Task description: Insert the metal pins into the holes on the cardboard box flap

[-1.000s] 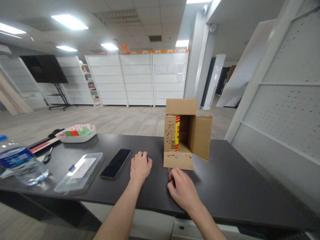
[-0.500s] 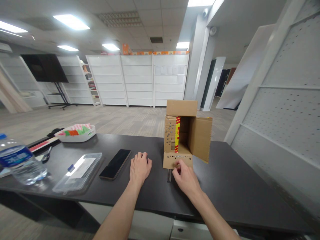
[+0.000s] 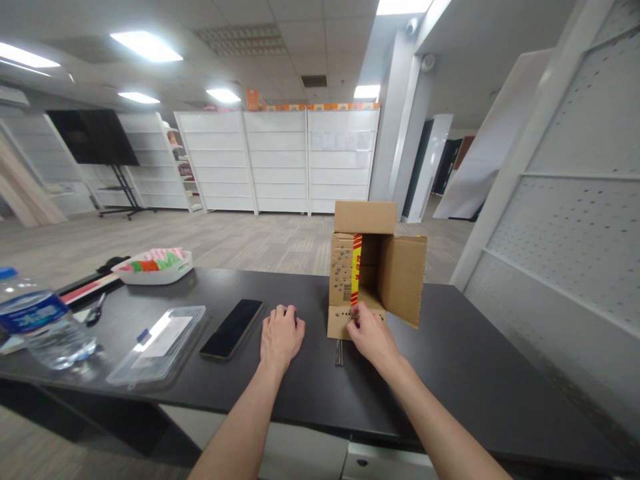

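Observation:
A cardboard box [image 3: 407, 280] stands on the dark desk with its opening towards me, flaps spread. Its lower flap [image 3: 338, 327] has a row of small holes and dark spots. My right hand [image 3: 373, 333] is over this flap, thumb and fingers pinched together at the holes; whatever lies between them is too small to make out. Just below the flap lie several thin metal rods [image 3: 339, 353]. To the left, my left hand [image 3: 281, 335] rests on the desk with its fingers curled under; a dark bit shows beside its fingertips, and what it covers is hidden.
Left of my left hand lie a black phone [image 3: 232, 329] and a clear plastic case [image 3: 157, 347]. A water bottle [image 3: 43, 327] and a white basket [image 3: 160, 272] with colourful contents are farther left. A perforated panel [image 3: 580, 253] rises at the right.
My right hand has moved slightly up and inward over the lower flap, now covering part of the row of holes. My left hand stays in place.

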`<state>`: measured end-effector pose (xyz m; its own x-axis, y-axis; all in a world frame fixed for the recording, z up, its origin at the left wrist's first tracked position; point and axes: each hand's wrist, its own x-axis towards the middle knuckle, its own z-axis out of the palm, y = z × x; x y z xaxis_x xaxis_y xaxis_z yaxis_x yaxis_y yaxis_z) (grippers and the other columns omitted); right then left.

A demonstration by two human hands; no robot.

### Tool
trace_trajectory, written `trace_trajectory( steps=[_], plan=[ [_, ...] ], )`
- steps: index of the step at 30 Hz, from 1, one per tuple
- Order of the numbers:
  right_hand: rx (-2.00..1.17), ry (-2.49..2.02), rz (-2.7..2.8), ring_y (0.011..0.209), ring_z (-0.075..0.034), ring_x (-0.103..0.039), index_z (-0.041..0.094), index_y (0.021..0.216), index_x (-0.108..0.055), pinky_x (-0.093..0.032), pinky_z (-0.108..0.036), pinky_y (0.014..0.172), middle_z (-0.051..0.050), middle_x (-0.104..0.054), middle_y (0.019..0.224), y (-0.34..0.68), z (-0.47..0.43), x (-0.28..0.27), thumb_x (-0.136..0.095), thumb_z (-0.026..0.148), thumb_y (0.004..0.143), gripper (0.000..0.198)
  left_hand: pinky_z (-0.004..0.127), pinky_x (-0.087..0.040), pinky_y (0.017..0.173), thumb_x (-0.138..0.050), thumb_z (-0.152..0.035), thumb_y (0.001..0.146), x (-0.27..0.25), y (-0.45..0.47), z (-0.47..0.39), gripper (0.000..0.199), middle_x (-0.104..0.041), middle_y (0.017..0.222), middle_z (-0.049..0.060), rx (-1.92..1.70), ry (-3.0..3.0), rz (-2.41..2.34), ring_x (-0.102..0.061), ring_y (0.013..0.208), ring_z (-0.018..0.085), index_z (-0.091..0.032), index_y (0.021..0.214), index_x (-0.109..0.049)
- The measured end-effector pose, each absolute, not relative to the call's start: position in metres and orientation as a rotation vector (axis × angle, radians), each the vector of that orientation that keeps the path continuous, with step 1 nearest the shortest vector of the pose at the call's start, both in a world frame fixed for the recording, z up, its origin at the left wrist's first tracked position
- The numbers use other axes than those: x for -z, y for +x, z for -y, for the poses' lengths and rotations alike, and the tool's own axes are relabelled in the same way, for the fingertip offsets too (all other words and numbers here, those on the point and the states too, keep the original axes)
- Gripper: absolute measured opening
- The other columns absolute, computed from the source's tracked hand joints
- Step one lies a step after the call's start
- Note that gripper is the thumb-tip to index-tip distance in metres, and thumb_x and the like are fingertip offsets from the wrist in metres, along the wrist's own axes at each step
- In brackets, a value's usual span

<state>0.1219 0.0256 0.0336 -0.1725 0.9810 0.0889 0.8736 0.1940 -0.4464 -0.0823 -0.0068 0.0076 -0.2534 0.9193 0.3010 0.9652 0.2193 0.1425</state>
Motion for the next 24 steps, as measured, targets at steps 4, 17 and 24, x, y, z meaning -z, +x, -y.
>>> trace_trajectory(
  steps=[4, 17, 24],
  plan=[
    [-0.375, -1.747, 2.133, 0.079, -0.022, -0.064, 0.022, 0.106, -0.055, -0.030, -0.029, 0.061, -0.005, -0.070, 0.090, 0.120, -0.028, -0.033, -0.048, 0.021, 0.090, 0.018, 0.039, -0.040, 0.090, -0.044, -0.028, 0.093, -0.007, -0.082, 0.007, 0.028, -0.062, 0.111, 0.010, 0.456, -1.817, 2.320, -0.057, 0.105, 0.026, -0.018, 0.111, -0.063],
    [-0.259, -1.796, 2.137, 0.083, -0.024, -0.066, 0.023, 0.097, -0.060, -0.031, -0.029, 0.061, -0.007, -0.072, 0.091, 0.117, -0.033, -0.037, -0.048, 0.026, 0.091, 0.013, 0.039, -0.040, 0.091, -0.044, -0.028, 0.093, -0.007, -0.083, 0.006, 0.028, -0.061, 0.112, 0.011, 0.450, -1.821, 2.336, -0.056, 0.106, 0.025, -0.018, 0.112, -0.063],
    [-0.238, -1.813, 2.124, 0.081, -0.023, -0.066, 0.022, 0.090, -0.064, -0.031, -0.029, 0.061, -0.008, -0.072, 0.089, 0.115, -0.036, -0.040, -0.051, 0.027, 0.089, 0.014, 0.040, -0.040, 0.092, -0.044, -0.028, 0.093, -0.008, -0.082, 0.006, 0.029, -0.062, 0.113, 0.011, 0.448, -1.817, 2.340, -0.057, 0.107, 0.026, -0.018, 0.112, -0.063]
  ],
)
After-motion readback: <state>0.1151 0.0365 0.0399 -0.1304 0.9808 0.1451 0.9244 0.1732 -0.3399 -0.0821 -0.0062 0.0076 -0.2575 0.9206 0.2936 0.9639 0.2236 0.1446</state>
